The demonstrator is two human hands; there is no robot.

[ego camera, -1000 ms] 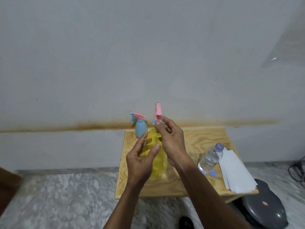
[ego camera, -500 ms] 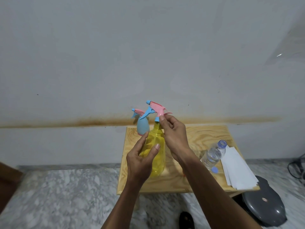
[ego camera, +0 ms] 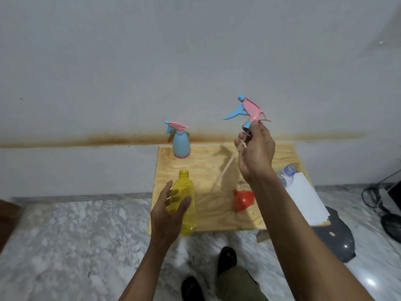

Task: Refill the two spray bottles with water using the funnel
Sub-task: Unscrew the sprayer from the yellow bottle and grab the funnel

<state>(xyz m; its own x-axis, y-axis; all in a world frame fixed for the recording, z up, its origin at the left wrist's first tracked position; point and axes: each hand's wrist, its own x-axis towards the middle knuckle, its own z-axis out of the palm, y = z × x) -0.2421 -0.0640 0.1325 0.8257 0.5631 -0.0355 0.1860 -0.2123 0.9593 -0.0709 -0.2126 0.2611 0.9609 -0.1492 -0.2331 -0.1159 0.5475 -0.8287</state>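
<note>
Your left hand at open bottle | capped bottle behind it | funnel below your right hand | water bottle to its right

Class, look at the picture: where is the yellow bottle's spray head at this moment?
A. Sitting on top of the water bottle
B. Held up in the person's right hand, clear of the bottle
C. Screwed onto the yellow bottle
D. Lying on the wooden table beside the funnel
B: the right hand holds the pink and blue spray head up by its collar, its tube dangling, while the yellow bottle has an open neck.
</note>
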